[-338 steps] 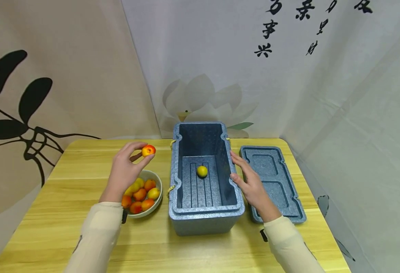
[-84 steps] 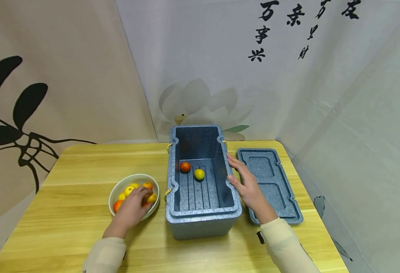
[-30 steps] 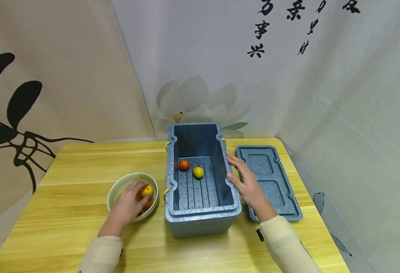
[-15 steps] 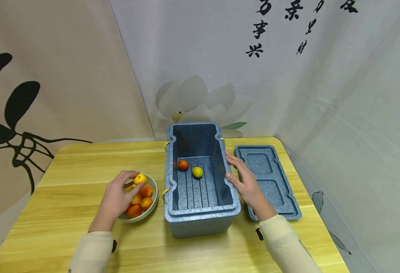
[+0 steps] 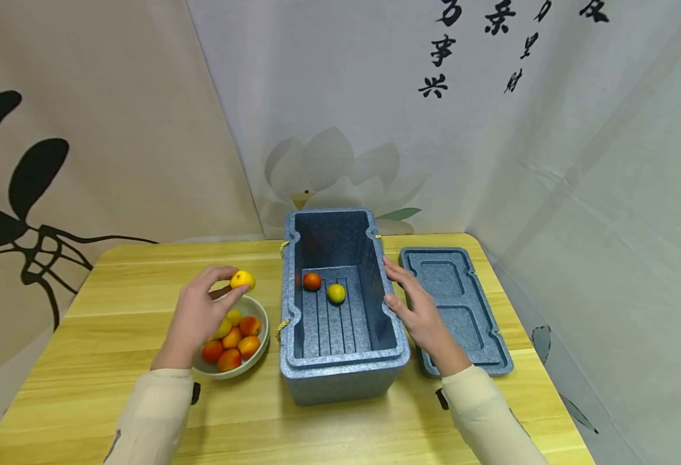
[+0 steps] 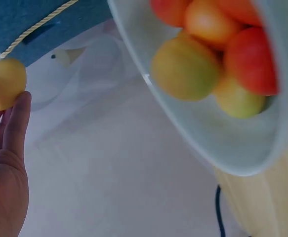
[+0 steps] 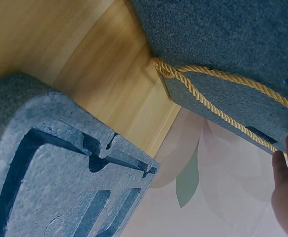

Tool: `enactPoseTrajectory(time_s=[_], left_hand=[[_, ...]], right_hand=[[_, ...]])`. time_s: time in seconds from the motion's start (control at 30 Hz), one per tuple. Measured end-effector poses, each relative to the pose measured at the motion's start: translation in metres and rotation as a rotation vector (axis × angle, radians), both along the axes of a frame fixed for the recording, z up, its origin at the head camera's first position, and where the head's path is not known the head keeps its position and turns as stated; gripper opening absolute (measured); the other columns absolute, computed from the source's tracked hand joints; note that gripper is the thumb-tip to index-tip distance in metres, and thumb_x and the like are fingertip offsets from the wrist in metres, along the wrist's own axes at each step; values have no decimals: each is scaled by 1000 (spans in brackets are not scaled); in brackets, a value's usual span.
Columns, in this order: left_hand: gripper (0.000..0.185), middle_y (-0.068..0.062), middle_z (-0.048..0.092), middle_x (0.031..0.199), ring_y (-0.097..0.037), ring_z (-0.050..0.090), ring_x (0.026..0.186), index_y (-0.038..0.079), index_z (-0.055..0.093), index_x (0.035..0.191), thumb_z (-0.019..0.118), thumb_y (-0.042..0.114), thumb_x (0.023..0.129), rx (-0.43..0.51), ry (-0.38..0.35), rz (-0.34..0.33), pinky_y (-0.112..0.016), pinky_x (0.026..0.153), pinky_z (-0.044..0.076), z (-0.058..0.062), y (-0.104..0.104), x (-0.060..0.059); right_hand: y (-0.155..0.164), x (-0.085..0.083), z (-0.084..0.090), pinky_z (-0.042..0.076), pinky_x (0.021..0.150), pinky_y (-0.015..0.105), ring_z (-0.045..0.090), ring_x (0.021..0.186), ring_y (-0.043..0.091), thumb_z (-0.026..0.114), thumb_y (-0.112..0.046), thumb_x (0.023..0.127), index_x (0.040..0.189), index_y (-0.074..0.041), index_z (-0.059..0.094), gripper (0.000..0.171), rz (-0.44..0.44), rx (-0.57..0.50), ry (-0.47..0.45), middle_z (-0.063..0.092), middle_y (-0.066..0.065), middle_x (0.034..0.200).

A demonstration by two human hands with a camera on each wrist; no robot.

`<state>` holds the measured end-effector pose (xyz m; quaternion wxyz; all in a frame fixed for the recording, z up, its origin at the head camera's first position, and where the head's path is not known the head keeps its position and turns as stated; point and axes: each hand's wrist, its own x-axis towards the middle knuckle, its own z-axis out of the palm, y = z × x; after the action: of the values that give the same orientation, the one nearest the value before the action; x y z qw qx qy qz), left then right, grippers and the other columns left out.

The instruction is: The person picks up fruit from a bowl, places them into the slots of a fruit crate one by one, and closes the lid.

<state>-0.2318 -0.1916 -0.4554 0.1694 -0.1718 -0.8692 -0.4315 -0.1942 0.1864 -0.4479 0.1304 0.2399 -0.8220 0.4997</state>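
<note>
On the left of the yellow wooden worktop (image 5: 114, 361), the left hand (image 5: 196, 316) is raised just above the far rim of the white round bowl (image 5: 257, 359) and pinches a small yellow round fruit (image 5: 242, 279) between thumb and fingertips. The left wrist view shows the same fruit (image 6: 4, 84) at the fingertips (image 6: 18, 118), with the bowl (image 6: 223, 143) beside it and more red, orange and yellow fruit (image 6: 188, 69) heaped inside. The forearm in its cream sleeve (image 5: 148, 420) runs up from the near edge, the wrist bent so the fruit points toward the right.

That is the relation that matters: the open grey-blue foam box (image 5: 340, 381) stands just to the right of the held fruit, its long axis running away from the person, its left wall close to the bowl. The left hand is plainly the nearer one to the opening. On the ribbed floor inside lie a red-orange fruit (image 5: 312, 281) and a yellow-green fruit (image 5: 335, 293), near each other at the far end.

Further right, the right hand (image 5: 419, 313) lies with straight fingers against the box's right rim, bracing it and gripping nothing. Beyond it the grey-blue foam lid (image 5: 462, 310) lies flat on the worktop, parallel to the box.
</note>
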Motion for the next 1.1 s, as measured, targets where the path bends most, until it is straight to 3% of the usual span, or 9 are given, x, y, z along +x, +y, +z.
enactPoseTrajectory(time_s=[0.17,0.4,0.7,0.83,1.1], left_hand=[[34,-11,63,113,-29,63,105,-1,66,115,78,2,83,7,52,5,-35,79,56,14,5,-10],[35,-9,64,114,-26,63,106,1,67,116,78,7,84,26,62,1,-36,80,56,34,17,-22],[46,-10,60,118,-26,59,109,2,62,130,76,7,86,39,136,-59,-44,84,56,52,38,-43],[40,-11,59,118,-26,59,107,1,65,125,75,7,87,24,175,-102,-43,84,56,62,52,-50],[34,-7,60,116,-22,60,106,2,67,120,75,11,88,20,113,-177,-37,86,56,79,82,-65]], right_hand=[[0,0,0,27,111,56,36,137,34,55,2,96,143,6,44,48,-1,-13,0,35,18,153],[0,-2,1,28,110,57,37,136,35,56,-2,98,142,7,44,47,0,1,15,36,22,151],[1,-3,3,27,111,58,35,137,36,56,-1,98,142,7,44,47,7,9,11,35,22,152],[1,-2,3,26,111,58,34,138,35,56,0,97,143,6,43,48,3,4,2,35,21,152],[0,0,2,25,112,58,32,139,34,56,0,97,143,6,43,48,5,1,-5,35,20,152]])
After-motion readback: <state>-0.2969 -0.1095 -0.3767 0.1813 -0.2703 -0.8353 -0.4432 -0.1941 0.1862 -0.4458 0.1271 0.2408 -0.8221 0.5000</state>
